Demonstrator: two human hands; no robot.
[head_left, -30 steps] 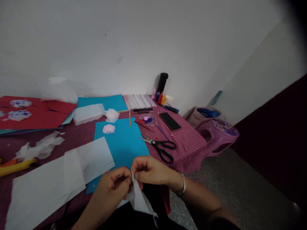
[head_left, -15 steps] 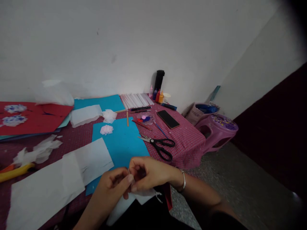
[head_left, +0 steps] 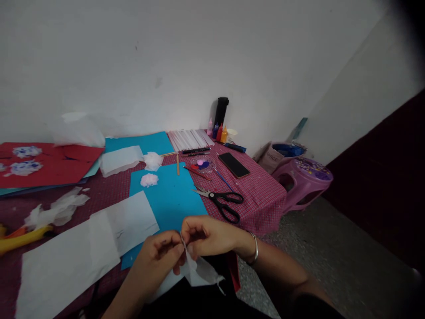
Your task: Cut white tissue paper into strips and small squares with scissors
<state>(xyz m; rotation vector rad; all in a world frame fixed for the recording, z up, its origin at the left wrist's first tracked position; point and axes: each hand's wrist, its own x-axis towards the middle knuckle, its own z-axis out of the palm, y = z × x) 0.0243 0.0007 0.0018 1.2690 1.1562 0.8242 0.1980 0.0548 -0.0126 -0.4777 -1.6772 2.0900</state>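
Both my hands meet over the near edge of the table, pinching a thin white piece of tissue paper [head_left: 199, 271] that hangs down over my lap. My left hand [head_left: 162, 252] grips it between thumb and fingers at its top edge. Right beside it, my right hand [head_left: 212, 237], with a bangle on the wrist, pinches the same edge, which looks twisted or gathered there. Blue paper [head_left: 175, 195] lies just beyond my hands, with a crumpled pale pink tissue flower [head_left: 149, 180] on it. Black-handled scissors [head_left: 221, 201] rest beyond my right hand.
White sheets [head_left: 73, 261] and a yellow-handled tool [head_left: 26, 239] lie at left. Red paper [head_left: 66, 164] bears blue-dabbed tissue shapes. Farther back are a phone [head_left: 233, 165], a paint palette [head_left: 202, 165], paint bottles [head_left: 219, 132] and white strips [head_left: 189, 139]. A pink stool [head_left: 302, 181] stands right.
My fingers have shifted along the tissue's edge, and my right hand has turned slightly. More of the white tissue now shows hanging below my hands. The view has moved a little.
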